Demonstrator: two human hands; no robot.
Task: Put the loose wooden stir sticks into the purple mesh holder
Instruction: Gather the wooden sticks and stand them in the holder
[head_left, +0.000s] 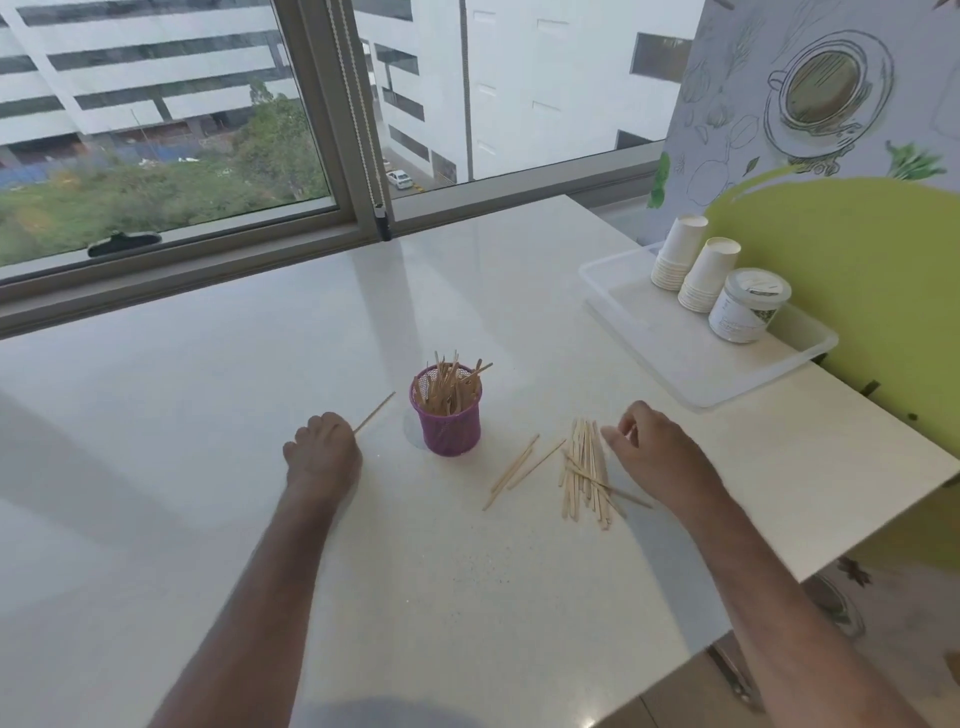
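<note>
The loose wooden stir sticks (586, 470) lie in a small heap on the smooth white tabletop (218, 395), just right of the purple mesh holder (448, 415); they look thin, flat, light and stiff, so they are probably best pinched near the middle. The left hand (323, 451) has its fingers closed on a single stick (375, 413), while the right hand (655, 451) hovers at the heap with its fingers curled and slightly apart, clamped on nothing that I can see.

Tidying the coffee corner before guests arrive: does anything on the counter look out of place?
Yes. Wooden stir sticks lie scattered on the white counter: a loose pile by the right hand and a few strays beside the purple mesh holder. The left hand holds one stick. The cups' tray looks orderly.
</note>
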